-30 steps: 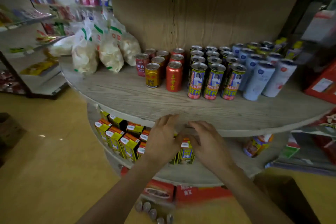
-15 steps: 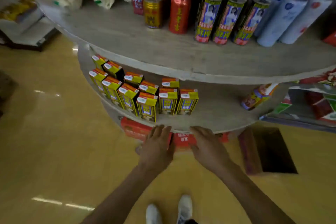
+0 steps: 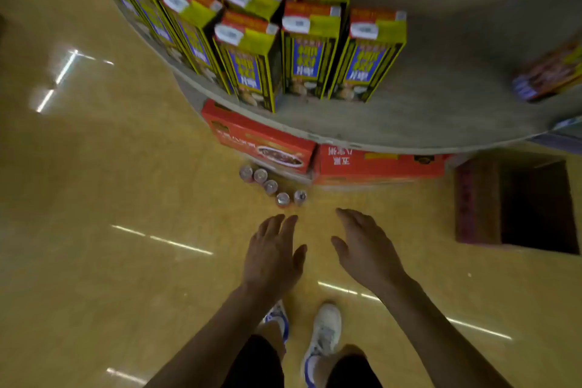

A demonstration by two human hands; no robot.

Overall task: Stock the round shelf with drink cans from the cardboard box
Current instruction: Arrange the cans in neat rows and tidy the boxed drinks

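Reaching down for the next load.
Five small silver-topped drink cans (image 3: 271,186) stand on the floor just ahead of the left hand (image 3: 272,258) and right hand (image 3: 367,250), both loose and empty, lowered moments ago from the grey round shelf (image 3: 409,132) rim; the open brown cardboard box (image 3: 478,201) sits far right.

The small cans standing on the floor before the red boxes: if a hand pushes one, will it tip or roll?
The cans stand upright, close together in a row, so a push would probably knock a neighbour. Once tipped, a round can would likely roll on the glossy floor. Each looks small enough for the left hand or right hand to grip.
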